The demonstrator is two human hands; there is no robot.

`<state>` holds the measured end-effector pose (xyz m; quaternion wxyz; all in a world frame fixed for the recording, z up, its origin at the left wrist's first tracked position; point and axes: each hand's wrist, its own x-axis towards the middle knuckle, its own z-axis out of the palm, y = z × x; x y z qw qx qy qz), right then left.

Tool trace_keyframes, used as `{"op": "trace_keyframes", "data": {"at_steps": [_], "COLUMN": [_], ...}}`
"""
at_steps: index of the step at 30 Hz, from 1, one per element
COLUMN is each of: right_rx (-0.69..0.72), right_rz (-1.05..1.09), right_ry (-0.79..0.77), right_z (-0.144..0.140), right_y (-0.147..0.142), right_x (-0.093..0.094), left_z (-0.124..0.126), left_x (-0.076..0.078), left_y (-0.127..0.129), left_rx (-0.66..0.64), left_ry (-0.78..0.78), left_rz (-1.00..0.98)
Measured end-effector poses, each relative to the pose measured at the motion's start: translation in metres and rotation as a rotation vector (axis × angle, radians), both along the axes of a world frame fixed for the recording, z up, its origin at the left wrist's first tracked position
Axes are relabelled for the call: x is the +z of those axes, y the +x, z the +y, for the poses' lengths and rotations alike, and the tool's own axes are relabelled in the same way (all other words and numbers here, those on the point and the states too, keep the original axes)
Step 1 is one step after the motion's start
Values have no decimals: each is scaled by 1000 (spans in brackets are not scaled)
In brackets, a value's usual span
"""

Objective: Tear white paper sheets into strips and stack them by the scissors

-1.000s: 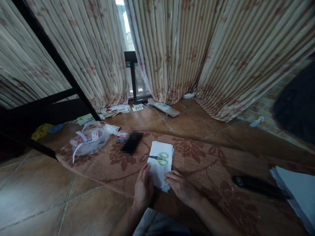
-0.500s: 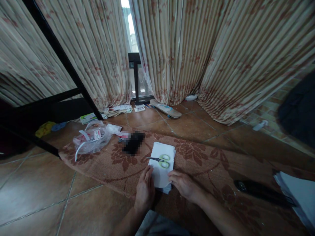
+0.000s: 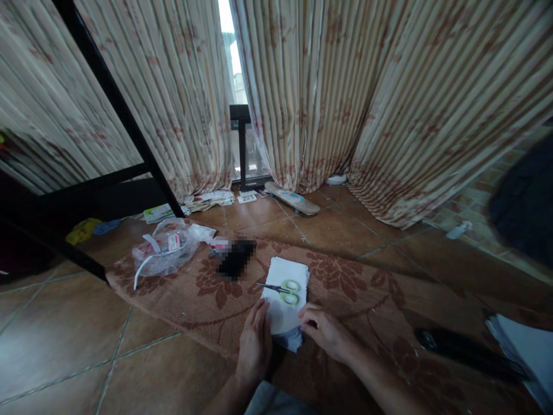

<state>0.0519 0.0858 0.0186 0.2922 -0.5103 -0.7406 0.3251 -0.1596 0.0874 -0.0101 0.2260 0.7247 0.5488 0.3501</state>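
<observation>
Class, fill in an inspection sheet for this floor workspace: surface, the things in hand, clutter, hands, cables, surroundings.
Surface: patterned brown rug over tiled floor.
Things in hand: white paper stack on the rug; green-handled scissors lying on top.
Clutter: clear plastic bag, papers by the curtain, skateboard, dark object on the right.
Hands: left hand flat at the stack's left edge; right hand at its right edge; neither is closed around anything.
Cables: nothing seen.
Surroundings: striped floral curtains, black frame.
</observation>
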Motion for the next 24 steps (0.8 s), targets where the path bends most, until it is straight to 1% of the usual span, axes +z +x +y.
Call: {"op": "trace_keyframes", "data": {"at_steps": [4,9,13,18,21,24], "right_rx": [-80,-125,-158,-223,-262,-256], "right_rz": [128,268,265,243,227,193], "right_ry": [-54,-117,-142,-146,-109,27], "right_z": [3,10,12,12,9,2], "right_y": [3,7,9,7,1,-7], "right_x": [-8,-14,-15,-18,-9,9], "left_z": [-1,-2,-1,0,0,0], "left_x": [5,7,3,-6,-7,-8], "left_y": [0,-3,-3,1,4,5], "left_rx": [5,-5,5,24,33,39], "left_ry": [-32,-46,-25,17,33,39], "left_rz": [-13,-48,-49,62,104,113]}}
